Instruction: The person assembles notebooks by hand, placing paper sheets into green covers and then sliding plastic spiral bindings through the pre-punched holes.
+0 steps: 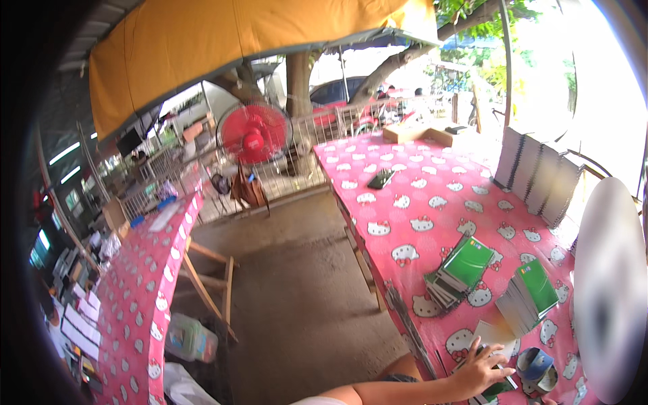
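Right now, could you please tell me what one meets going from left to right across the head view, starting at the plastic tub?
Clear plastic tub, red fan, dark phone, left green-covered book stack, right green-covered book stack.

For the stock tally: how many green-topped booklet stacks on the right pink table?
2 clear: one left stack, one right stack nearer the hand. A green cover partly hidden under the hand may top a third.

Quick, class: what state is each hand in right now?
Left hand: open, spread over a green-covered notebook.
Right hand: not clearly in view; cannot be told.
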A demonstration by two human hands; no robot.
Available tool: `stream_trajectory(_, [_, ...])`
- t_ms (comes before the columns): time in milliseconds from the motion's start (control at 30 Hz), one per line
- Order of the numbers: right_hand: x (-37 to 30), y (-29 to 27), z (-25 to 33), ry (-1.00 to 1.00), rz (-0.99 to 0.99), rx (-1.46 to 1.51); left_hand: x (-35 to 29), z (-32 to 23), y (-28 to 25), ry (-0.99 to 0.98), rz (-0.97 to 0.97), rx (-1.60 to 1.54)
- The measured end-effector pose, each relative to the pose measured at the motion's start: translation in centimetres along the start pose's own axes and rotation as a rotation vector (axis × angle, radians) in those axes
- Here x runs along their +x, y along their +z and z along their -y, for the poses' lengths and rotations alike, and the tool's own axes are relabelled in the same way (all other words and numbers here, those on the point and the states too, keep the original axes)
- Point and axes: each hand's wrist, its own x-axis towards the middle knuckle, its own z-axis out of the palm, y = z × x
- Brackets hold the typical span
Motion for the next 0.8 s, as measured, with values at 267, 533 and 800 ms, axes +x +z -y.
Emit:
stream_trajectory(267, [-1.6,3.0,-7.7,0.2,-0.123,-0.166,1.3,0.0,-2.5,0.066,0.128,-0.049])
stream_trajectory(533, [-1.1,-1.7,2.2,0.035,0.195,0.304,3.2,-1.2,-2.7,0.022,0.207,-0.05])
stream_trajectory(800, [-0.1,1.2,7.9,0.145,0.507,0.976,4.6,-1.1,-2.1,-0.055,0.195,-0.101])
